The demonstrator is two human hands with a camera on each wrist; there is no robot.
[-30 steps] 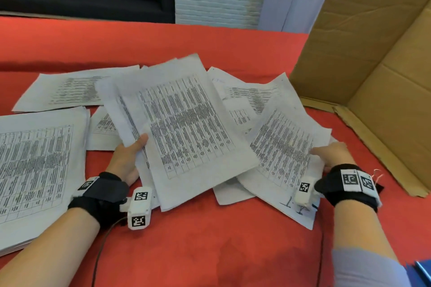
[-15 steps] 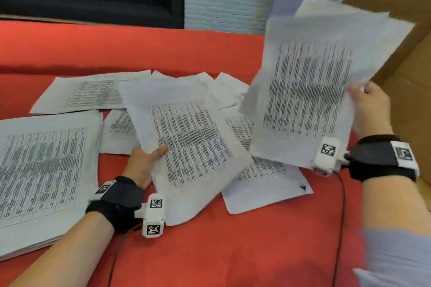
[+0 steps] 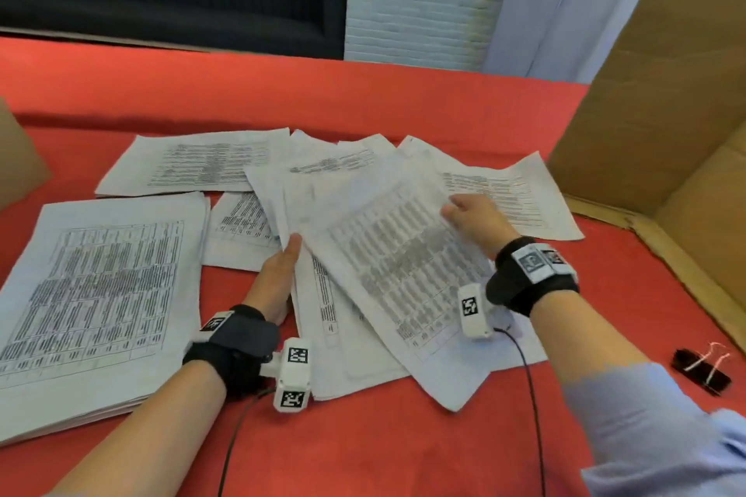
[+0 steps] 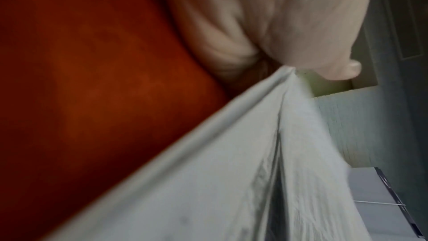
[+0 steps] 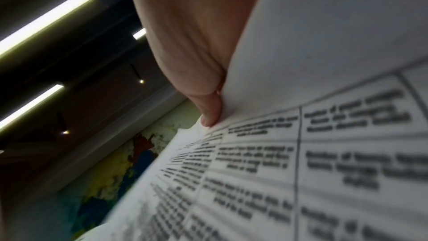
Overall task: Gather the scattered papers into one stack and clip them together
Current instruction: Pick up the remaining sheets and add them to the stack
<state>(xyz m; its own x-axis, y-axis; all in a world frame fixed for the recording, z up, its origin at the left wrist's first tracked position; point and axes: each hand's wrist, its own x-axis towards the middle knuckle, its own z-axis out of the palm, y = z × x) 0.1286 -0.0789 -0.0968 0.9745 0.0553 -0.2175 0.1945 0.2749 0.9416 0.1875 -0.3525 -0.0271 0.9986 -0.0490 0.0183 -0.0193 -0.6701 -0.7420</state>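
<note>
While both hands (image 3: 278,274) (image 3: 476,220) grip loose sheets (image 3: 387,262), a binder clip (image 3: 702,369) lies beside the cardboard box (image 3: 666,93).

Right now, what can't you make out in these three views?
- Left hand fingers: head view, hidden under the gathered sheets.
- Print on those sheets: head view, motion-blurred.
- Right hand fingers: right wrist view, behind the paper; only the thumb shows.
- Binder clip: head view only, small.
</note>
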